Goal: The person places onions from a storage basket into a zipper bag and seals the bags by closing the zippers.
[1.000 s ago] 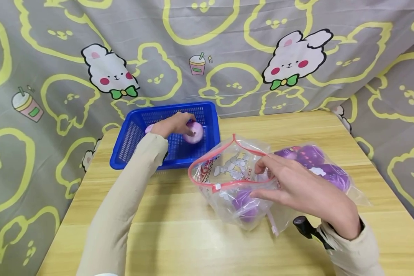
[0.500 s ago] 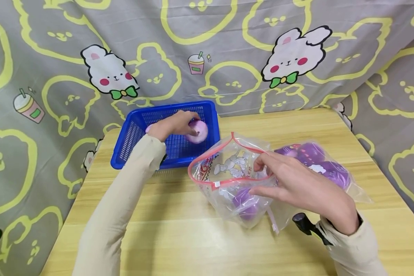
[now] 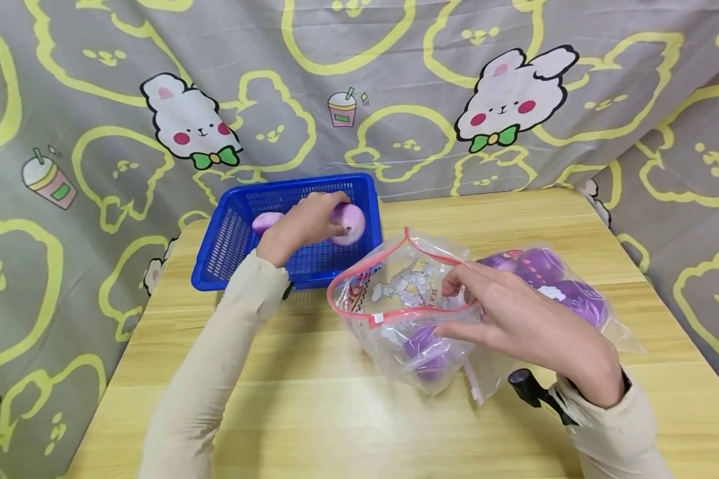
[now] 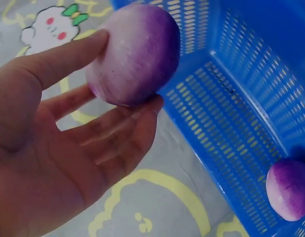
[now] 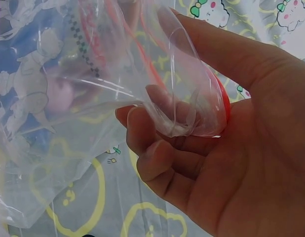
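My left hand (image 3: 311,223) pinches a purple-and-white onion (image 3: 350,225) between thumb and fingers, over the right part of the blue basket (image 3: 206,283). In the left wrist view, the onion (image 4: 137,54) shows whole, its purple side turned from the palm. Another onion (image 3: 267,222) lies in the basket, partly behind the left hand. My right hand (image 3: 515,319) holds the mouth of a clear zip bag (image 3: 374,356) with its red rim spread. Its fingers curl round the bag's edge in the right wrist view. Purple onions (image 3: 427,352) show through the bag's lower part.
Beside the bag, at the right, lies another clear bag holding several purple onions (image 3: 581,303). Its pale slider strip (image 3: 473,382) sticks out toward the front. A patterned curtain (image 3: 395,86) hangs behind the wooden table (image 3: 347,432), close to the basket's back.
My left hand has moved slightly right with the onion, so the other onion in the basket shows more. The right hand and the zip bag have stayed almost still.
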A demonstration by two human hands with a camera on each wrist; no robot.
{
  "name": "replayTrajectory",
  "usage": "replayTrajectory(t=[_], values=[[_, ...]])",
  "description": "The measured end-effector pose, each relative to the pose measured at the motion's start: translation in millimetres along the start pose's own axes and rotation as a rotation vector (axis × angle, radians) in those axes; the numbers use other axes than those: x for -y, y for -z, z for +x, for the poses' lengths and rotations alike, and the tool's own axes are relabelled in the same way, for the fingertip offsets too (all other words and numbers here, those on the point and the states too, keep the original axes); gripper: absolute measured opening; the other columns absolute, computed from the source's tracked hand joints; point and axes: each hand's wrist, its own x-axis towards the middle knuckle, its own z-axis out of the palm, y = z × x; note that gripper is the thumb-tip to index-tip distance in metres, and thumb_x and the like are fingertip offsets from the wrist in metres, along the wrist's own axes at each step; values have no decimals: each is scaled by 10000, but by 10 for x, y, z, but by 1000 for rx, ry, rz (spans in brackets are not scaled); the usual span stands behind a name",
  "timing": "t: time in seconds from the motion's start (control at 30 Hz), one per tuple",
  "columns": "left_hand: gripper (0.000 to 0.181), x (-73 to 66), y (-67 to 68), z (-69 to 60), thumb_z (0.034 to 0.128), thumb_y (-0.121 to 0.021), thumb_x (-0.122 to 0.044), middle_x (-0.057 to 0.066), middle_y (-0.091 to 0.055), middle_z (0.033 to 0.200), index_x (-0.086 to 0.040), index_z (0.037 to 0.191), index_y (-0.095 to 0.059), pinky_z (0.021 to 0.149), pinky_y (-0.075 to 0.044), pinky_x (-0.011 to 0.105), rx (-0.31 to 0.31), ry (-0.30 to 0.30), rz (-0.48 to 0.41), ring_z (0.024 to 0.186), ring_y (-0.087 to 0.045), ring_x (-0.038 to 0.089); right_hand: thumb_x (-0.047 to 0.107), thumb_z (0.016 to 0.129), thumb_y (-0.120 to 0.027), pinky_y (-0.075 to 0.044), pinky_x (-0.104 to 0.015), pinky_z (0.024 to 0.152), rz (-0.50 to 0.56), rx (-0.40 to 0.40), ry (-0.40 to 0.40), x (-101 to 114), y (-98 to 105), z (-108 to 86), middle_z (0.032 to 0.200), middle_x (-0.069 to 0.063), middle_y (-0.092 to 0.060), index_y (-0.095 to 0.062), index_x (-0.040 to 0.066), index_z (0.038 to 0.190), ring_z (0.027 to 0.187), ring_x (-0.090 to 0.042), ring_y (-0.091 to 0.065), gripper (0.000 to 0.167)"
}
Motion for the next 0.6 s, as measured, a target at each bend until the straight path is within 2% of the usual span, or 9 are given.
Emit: replayTrajectory(t=[0.2, 0.4, 0.5, 0.6], values=[[513, 15, -21, -205, 934, -707, -230, 173, -599, 1300, -67, 1387, -529, 1011, -437, 525, -107, 47, -35, 1185, -550, 339, 446, 895, -725, -467, -257, 682, -1, -4, 11, -1, -15, 14, 948, 129, -587, -574, 223, 1066, 770, -49, -515, 320], [514, 24, -65, -390, 904, -742, -205, 185, -627, 1226, -41, 1355, -558, 951, -477, 502, -263, 4, -97, 1096, -581, 334, 456, 896, -720, -483, -278, 707, -4, -1, 5, 8, -10, 13, 959, 123, -597, -575, 225, 1066, 802, -49, -534, 321], [526, 1, -89, -474, 903, -743, -200, 196, -623, 1212, -36, 1364, -551, 953, -484, 484, -305, -15, -109, 1077, -581, 332, 448, 894, -725, -483, -276, 699, -12, -8, -2, 10, 2, -3, 953, 123, -599, -578, 222, 1060, 796, -51, -532, 317], [540, -21, -105, -564, 907, -741, -195, 204, -613, 1234, -34, 1381, -539, 973, -474, 486, -333, -5, -123, 1102, -570, 332, 451, 897, -721, -472, -258, 672, -15, -14, -1, 11, 9, -11, 943, 122, -598, -580, 220, 1054, 764, -51, -518, 312]])
